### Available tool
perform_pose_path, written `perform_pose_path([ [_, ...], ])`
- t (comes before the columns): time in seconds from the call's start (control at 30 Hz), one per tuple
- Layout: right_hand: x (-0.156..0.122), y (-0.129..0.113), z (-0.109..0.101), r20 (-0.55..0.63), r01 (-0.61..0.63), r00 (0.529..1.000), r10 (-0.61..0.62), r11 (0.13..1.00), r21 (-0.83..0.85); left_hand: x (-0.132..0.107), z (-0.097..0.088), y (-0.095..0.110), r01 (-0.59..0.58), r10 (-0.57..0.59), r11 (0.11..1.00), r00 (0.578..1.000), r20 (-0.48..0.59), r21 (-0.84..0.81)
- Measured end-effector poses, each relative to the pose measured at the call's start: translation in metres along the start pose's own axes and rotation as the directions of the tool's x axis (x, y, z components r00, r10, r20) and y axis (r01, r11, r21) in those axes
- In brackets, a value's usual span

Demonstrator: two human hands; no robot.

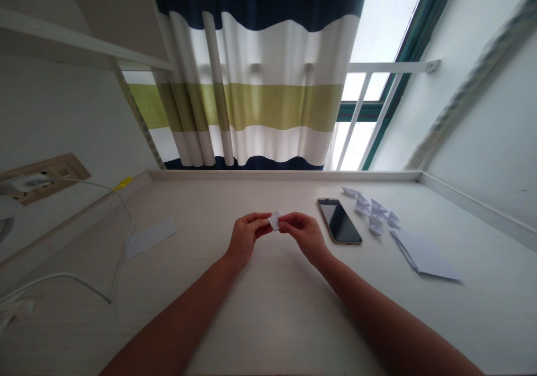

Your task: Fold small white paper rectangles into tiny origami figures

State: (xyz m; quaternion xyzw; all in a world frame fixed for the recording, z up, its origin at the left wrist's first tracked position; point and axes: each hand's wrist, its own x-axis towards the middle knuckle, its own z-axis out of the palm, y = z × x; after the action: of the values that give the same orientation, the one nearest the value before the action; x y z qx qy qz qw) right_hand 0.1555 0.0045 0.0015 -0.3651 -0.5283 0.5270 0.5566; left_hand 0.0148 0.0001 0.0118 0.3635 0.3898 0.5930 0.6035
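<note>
White folded paper, one piece [275, 220], pinched between fingers [262, 217] of left hand [245, 239] and right hand [306, 236]

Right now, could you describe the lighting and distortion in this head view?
In the head view, the window glass is blown out behind the navy, olive and white striped curtain, wide-angle distortion splays the white desk, and the black smartphone shows glare on its screen.

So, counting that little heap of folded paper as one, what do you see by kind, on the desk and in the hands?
Hands: 2
Held paper: 1
Phone: 1
Paper sheets: 2
Paper heap: 1
Total: 7
</note>
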Motion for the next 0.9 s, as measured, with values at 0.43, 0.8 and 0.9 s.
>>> perform_pose_path([
  [0.43,-0.0004,-0.0008,-0.0013,-0.009,0.050,0.999,-0.051,0.997,-0.059,0.0016,-0.0017,-0.0018,-0.072,0.069,0.994,0.997,0.042,0.080],
  [0.8,0.0021,-0.0012,-0.0029,-0.012,0.055,0.998,-0.055,0.998,0.004,-0.0010,-0.0006,-0.0032,-0.114,0.104,0.988,0.990,0.100,0.105],
  [0.9,0.0024,-0.0008,-0.0040,-0.024,0.066,0.998,-0.066,0.998,-0.005,-0.0015,0.0002,-0.0038,-0.078,0.063,0.988,0.991,0.114,0.132],
])
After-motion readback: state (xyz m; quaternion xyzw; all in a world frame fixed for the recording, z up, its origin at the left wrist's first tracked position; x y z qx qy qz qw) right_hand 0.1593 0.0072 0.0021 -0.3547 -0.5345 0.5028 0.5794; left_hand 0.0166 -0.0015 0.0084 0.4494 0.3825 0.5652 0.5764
